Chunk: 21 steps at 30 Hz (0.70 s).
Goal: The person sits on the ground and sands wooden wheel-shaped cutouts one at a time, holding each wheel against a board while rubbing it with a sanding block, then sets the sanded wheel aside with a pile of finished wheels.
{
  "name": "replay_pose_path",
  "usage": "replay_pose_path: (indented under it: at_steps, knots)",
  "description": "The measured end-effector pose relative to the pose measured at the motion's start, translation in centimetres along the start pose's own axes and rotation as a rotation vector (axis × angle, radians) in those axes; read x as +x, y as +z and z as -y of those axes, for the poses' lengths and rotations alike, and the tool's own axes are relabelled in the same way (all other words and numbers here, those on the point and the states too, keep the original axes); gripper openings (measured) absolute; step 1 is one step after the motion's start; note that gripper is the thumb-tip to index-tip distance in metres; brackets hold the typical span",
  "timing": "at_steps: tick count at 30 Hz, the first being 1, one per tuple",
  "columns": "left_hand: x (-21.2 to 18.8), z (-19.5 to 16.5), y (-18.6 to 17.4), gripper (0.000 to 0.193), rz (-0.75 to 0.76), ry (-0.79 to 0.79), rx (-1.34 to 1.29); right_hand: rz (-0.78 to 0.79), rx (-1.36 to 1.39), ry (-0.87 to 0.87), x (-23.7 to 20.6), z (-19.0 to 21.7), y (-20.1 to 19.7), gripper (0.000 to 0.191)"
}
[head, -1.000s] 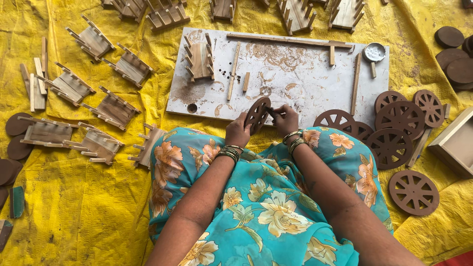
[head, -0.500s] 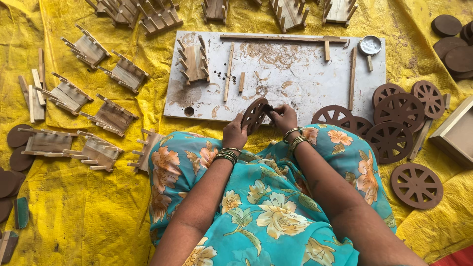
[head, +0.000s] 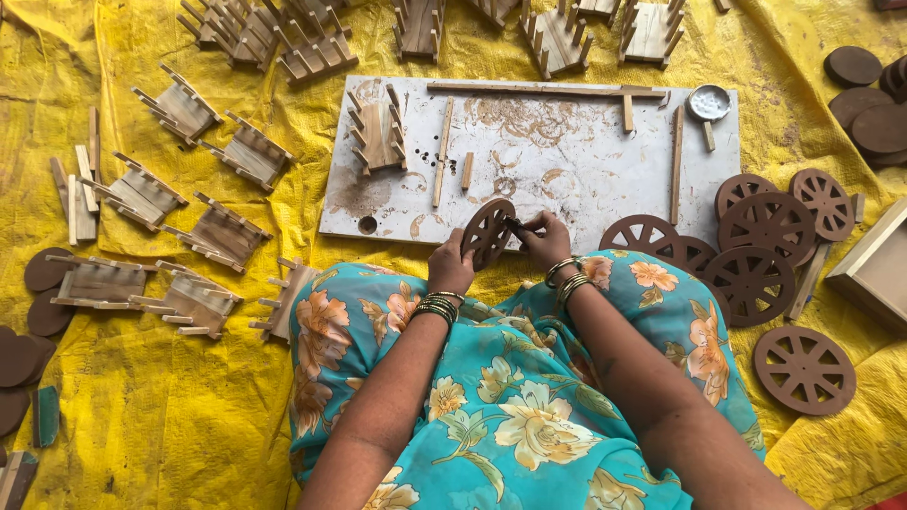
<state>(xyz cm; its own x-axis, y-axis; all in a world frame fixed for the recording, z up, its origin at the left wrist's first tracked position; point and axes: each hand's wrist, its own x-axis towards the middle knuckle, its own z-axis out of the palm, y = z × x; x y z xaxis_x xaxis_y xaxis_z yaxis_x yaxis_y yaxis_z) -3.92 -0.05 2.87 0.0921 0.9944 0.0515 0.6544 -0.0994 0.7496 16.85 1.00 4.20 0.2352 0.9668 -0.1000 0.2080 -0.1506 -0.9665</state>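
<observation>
The fingers (head: 452,253) of the left hand (head: 450,269) grasp the rim of a brown spoked wheel (head: 488,232) and hold it on edge at the near edge of the grey board (head: 586,170). The right hand (head: 543,236) pinches a small dark part (head: 515,224) against the wheel's hub; what the part is cannot be told. Both arms rest over a lap covered in turquoise floral cloth (head: 510,416).

Progress, as judged from the layout:

1. Wheels. A group of spoked wheels (head: 765,246) lies at the right on the yellow sheet (head: 142,406), near the board's right corner. Their rims and spokes are cut; whether the hubs are fitted cannot be told.
2. Blanks. Plain brown discs (head: 864,94) lie at the far right and at the left edge of the sheet, with no spokes cut.
3. Frames. Pale wooden frames (head: 189,227) with pegs lie to the left and along the far edge. None carries a wheel.
4. On the board: one frame (head: 378,132), loose sticks (head: 442,151) and a small round tin (head: 710,101).

The work is at an early to middle stage: parts are prepared, and mounting wheels on frames remains.
</observation>
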Motion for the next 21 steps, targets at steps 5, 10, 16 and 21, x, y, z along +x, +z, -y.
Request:
replay_pose_path:
  at_steps: [5, 10, 16, 21]
  knots:
    - [0.2, 0.4, 0.4, 0.032, -0.031, 0.011, -0.026, 0.085, 0.473, 0.251, -0.4, -0.1, -0.6, 0.028]
    - [0.5, 0.6, 0.2, 0.027, -0.093, -0.012, -0.338, -0.123, 0.599, 0.365, -1.4, 0.3, -1.5, 0.03]
    - [0.3, 0.6, -1.0, 0.026, -0.058, -0.131, -1.117, 0.049, 0.495, 0.262, -3.4, 1.4, -2.3, 0.026]
    - [-0.1, 0.7, -1.9, 0.028, -0.029, -0.065, -1.284, 0.142, 0.562, 0.218, -5.3, 2.9, -2.4, 0.036]
